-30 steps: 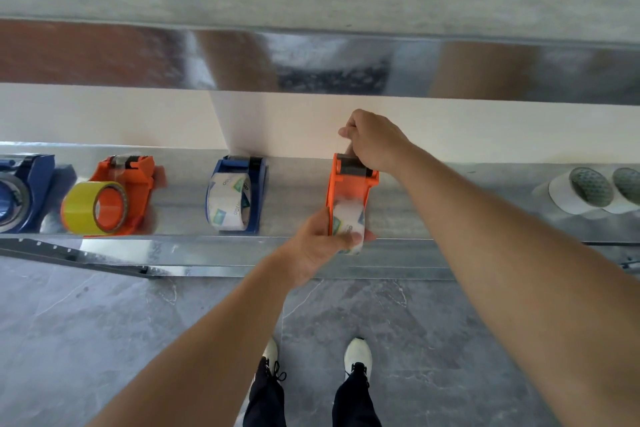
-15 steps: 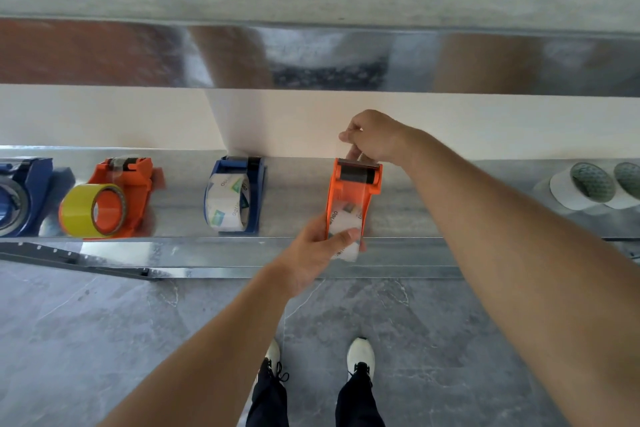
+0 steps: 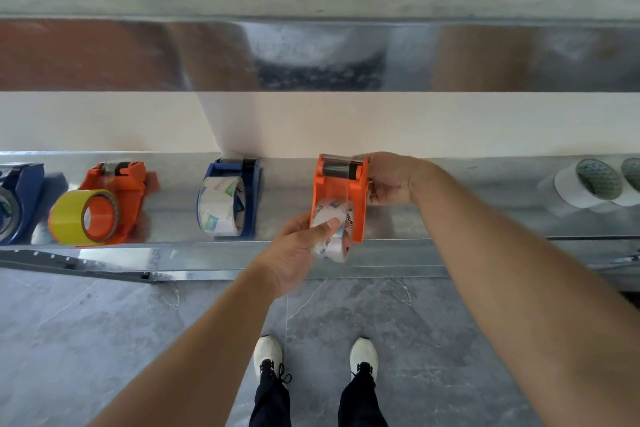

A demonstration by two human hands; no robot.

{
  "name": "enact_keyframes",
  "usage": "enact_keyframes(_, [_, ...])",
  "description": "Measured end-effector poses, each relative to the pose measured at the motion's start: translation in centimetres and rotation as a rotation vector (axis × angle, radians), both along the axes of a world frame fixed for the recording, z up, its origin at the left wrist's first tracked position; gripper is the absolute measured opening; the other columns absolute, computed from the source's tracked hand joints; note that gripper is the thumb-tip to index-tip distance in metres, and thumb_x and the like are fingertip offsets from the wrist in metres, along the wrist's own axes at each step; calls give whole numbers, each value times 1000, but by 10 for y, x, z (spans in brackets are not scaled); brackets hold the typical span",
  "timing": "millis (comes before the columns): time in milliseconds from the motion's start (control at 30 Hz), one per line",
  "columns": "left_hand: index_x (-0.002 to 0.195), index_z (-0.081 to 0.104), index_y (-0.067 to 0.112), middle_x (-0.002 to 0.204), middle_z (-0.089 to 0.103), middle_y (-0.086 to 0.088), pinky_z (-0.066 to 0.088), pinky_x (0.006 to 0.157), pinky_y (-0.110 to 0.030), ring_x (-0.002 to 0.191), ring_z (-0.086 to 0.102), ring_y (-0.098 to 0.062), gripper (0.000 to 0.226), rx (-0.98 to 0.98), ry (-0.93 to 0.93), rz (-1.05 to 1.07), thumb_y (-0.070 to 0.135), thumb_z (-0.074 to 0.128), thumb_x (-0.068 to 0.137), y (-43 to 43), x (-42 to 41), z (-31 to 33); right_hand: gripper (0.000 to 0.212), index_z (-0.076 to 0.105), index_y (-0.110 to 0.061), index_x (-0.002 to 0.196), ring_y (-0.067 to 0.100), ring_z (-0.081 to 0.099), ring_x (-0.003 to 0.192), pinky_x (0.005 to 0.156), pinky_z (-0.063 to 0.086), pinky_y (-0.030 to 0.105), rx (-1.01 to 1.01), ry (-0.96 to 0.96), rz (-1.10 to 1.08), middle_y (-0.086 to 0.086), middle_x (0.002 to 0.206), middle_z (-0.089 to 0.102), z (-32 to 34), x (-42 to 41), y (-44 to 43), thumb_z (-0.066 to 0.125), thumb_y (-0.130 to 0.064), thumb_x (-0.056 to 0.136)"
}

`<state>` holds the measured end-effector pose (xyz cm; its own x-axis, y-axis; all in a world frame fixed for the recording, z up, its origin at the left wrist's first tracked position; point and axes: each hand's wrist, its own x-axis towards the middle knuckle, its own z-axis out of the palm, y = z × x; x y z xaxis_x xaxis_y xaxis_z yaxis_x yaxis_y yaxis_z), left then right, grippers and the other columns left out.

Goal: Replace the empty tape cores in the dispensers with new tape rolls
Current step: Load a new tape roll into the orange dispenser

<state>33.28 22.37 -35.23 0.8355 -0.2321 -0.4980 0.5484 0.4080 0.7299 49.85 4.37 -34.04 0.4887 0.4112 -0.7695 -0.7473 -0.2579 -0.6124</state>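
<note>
An orange tape dispenser (image 3: 337, 189) lies on the shiny metal shelf (image 3: 467, 218) in front of me. A clear printed tape roll (image 3: 334, 230) sits at its near end, and my left hand (image 3: 299, 250) grips that roll from the left. My right hand (image 3: 389, 180) holds the right side of the dispenser near its far, black-roller end. A strip of clear tape runs from the roll up to that roller.
Left along the shelf lie a blue dispenser (image 3: 230, 198) with a clear printed roll, an orange dispenser (image 3: 104, 204) with a yellow roll, and another blue one (image 3: 17, 201) at the edge. White tape rolls (image 3: 588, 185) sit far right. A dark rail (image 3: 69, 265) lies below the shelf's left.
My right hand has moved from the top of the dispenser's far end to its right side. The dispenser has turned slightly, and my left hand has kept its grip on the roll.
</note>
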Motion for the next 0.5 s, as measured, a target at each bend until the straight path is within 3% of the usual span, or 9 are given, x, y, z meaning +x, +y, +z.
enact_keyframes(100, [122, 73, 6, 114, 78, -12, 57, 92, -37, 101, 74, -23, 33, 25, 27, 11, 23, 76, 93, -5, 5, 7, 31, 70, -6, 124, 17, 61, 66, 67, 50, 26, 33, -118, -134, 12, 84, 70, -3, -4, 1, 56, 7, 100])
enact_keyframes(167, [120, 72, 6, 111, 78, -12, 57, 90, -40, 98, 75, -23, 34, 24, 55, 29, 24, 77, 92, -7, 8, 10, 29, 68, -5, 121, 12, 62, 53, 50, 51, 20, 50, -148, -161, 7, 71, 70, -1, -8, 0, 51, 8, 102])
enact_keyframes(200, [119, 72, 6, 110, 79, -11, 58, 91, -41, 97, 75, -24, 34, 14, 76, 47, 24, 76, 91, -9, 9, 13, 27, 68, -6, 122, 12, 65, 54, 49, 52, 20, 61, -158, -152, 6, 70, 71, 1, -11, -1, 52, 5, 103])
enact_keyframes(300, [123, 70, 2, 109, 79, -13, 62, 88, -45, 94, 77, -25, 43, -24, 151, 128, 26, 72, 86, -11, 14, 20, 26, 67, -11, 128, 25, 66, 84, 80, 60, 34, 101, -173, -125, 9, 94, 74, -2, -16, -8, 59, -21, 105])
enact_keyframes(367, [124, 69, 0, 112, 79, -17, 61, 89, -48, 96, 78, -29, 42, -14, 201, 157, 28, 69, 93, -14, 21, 25, 44, 66, -10, 131, 28, 59, 95, 100, 53, 46, 108, -166, -100, 14, 111, 70, -6, -19, -11, 53, -43, 106])
enact_keyframes(433, [125, 69, -2, 118, 78, -22, 59, 98, -55, 108, 76, -36, 38, 10, 247, 167, 28, 63, 102, -18, 30, 30, 56, 66, -9, 131, 21, 59, 82, 95, 53, 43, 94, -176, -80, 14, 108, 69, -8, -25, -9, 47, -54, 105])
enact_keyframes(500, [125, 70, -3, 122, 76, -24, 55, 105, -61, 119, 72, -41, 40, 24, 292, 181, 31, 61, 105, -21, 39, 35, 57, 68, -8, 126, 14, 56, 67, 77, 54, 32, 22, -223, -52, 7, 86, 67, -9, -28, -6, 49, -58, 103])
